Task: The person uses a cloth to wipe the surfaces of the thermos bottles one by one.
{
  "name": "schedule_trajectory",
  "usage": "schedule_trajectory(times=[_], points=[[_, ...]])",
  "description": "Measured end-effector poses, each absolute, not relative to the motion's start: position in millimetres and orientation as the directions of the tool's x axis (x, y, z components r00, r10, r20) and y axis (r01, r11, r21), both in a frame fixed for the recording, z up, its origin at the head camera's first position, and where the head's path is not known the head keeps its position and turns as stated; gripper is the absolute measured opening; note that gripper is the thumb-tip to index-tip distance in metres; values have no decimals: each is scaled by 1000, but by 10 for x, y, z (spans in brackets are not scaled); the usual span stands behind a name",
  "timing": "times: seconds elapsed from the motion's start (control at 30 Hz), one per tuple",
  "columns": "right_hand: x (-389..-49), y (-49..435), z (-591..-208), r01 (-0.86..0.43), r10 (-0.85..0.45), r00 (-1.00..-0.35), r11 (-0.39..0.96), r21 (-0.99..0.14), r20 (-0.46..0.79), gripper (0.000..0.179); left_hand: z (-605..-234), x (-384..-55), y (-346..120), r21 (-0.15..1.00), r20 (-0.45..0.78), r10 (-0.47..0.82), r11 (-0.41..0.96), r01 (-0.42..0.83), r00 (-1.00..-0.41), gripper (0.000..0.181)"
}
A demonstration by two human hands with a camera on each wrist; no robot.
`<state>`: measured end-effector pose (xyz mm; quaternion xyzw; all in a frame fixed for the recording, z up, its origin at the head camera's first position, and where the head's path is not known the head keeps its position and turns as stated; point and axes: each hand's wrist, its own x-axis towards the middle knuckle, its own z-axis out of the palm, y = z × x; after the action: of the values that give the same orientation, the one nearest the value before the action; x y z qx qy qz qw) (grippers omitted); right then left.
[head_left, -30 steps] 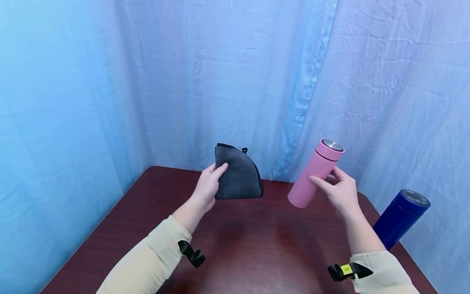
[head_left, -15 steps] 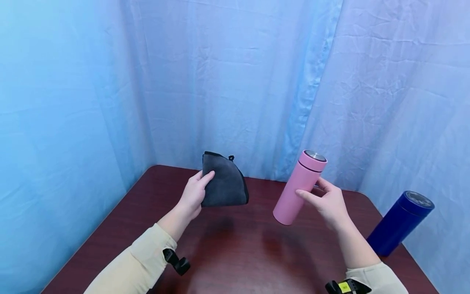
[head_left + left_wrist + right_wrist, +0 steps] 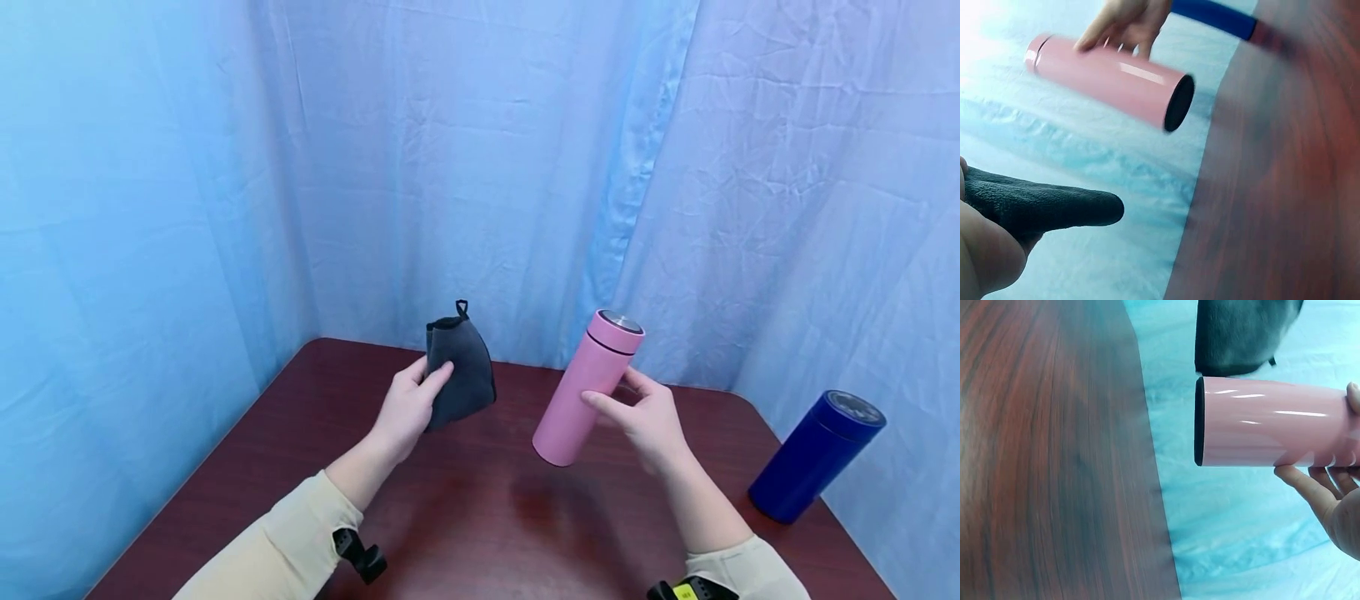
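Observation:
My left hand (image 3: 408, 408) grips a dark grey cloth (image 3: 467, 375) with black edging and a small loop at its top, thumb across the near face. In the left wrist view the cloth (image 3: 1054, 203) sticks out past the thumb. My right hand (image 3: 651, 421) holds a pink thermos flask (image 3: 581, 400) with a steel-topped lid, thumb on one side and fingers behind. The flask leans, lid up and to the right, raised above the table. Its black base (image 3: 1200, 422) shows in the right wrist view. Cloth and flask are apart in the head view.
A dark blue thermos flask (image 3: 813, 458) stands on the table's right side, beyond my right forearm. The dark red wooden table (image 3: 465, 533) has pale blue curtains (image 3: 465, 167) behind it and on both sides.
My right hand has brought the pink flask left and lower, closer to the cloth. The left hand has shifted left and down, then slightly right, and the cloth has turned to look narrower.

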<state>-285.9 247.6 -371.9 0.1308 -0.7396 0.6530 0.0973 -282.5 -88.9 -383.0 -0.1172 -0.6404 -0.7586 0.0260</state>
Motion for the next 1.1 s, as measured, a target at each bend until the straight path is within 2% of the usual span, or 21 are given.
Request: schedule_trajectory(times=[0.13, 0.23, 0.33, 0.47, 0.57, 0.67, 0.77, 0.87, 0.93, 1.0, 1.1], points=[[-2827, 2367, -3716, -310, -77, -949, 74, -948, 304, 54, -3894, -2725, -717, 965, 241, 173, -146, 217, -955, 43], [-2810, 2279, -3724, -304, -85, -951, 67, -950, 299, 54, -3966, -2669, -582, 955, 297, 247, -88, 284, -922, 39], [-2810, 2191, -3750, -314, -109, -946, 64, -947, 306, 58, -4038, -2619, -461, 914, 389, 320, -15, 406, -864, 38], [-2816, 2081, -3817, -320, -141, -940, 52, -946, 311, 63, -4068, -2567, -324, 822, 528, 375, 0, 569, -762, 45], [-2807, 2015, -3881, -292, -163, -944, 15, -956, 286, 63, -4023, -2583, -225, 784, 577, 381, -8, 621, -723, 48], [-2786, 1959, -3925, -264, -178, -947, -33, -964, 266, 61, -3940, -2644, -150, 810, 552, 367, -24, 586, -749, 53], [-2771, 1959, -3951, -270, -156, -949, -53, -961, 275, 61, -3914, -2740, -113, 878, 471, 355, -97, 469, -808, 52], [-2750, 2001, -3951, -296, -106, -948, -63, -953, 301, 59, -4012, -2829, -125, 931, 365, 354, -130, 342, -861, 51], [-2755, 2043, -3943, -311, -68, -946, -73, -948, 316, 57, -4125, -2855, -156, 949, 314, 366, -112, 293, -876, 52], [-2777, 2080, -3926, -319, -31, -946, -94, -943, 323, 56, -4236, -2832, -193, 954, 298, 371, -73, 292, -880, 52], [-2852, 2126, -3926, -321, 7, -947, -130, -938, 322, 55, -4331, -2741, -225, 917, 372, 353, 1, 398, -859, 49]])
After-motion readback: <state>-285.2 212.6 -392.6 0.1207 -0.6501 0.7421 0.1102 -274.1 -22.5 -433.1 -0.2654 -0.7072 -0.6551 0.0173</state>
